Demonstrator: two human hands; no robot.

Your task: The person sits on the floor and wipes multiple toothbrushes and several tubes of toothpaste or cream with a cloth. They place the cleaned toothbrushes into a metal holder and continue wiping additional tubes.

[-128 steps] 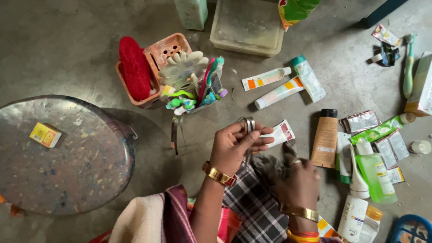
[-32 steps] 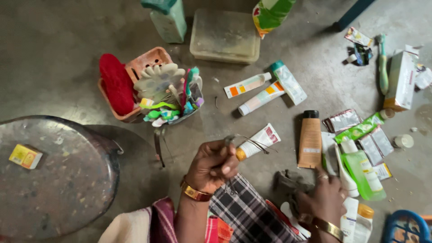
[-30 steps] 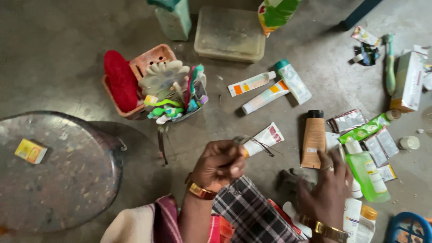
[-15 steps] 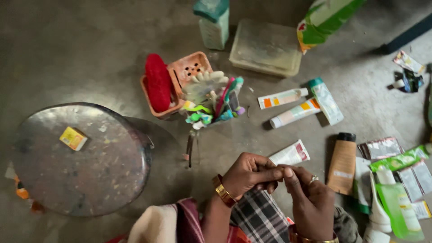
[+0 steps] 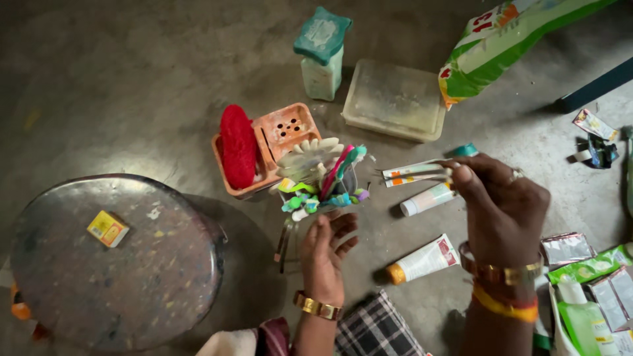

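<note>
Thin metal hairpins (image 5: 412,173) pinched in right hand (image 5: 504,207) fingers, tips aimed at nine o'clock toward toothbrush holder (image 5: 323,178) on the floor. Left hand (image 5: 326,254) open, empty, cupped just below holder at six o'clock, seemingly ready to steady it.

Right hand (image 5: 502,209) pinching thin metal clips (image 5: 412,173), left hand (image 5: 324,254) open near toothbrush holder (image 5: 323,181)
</note>
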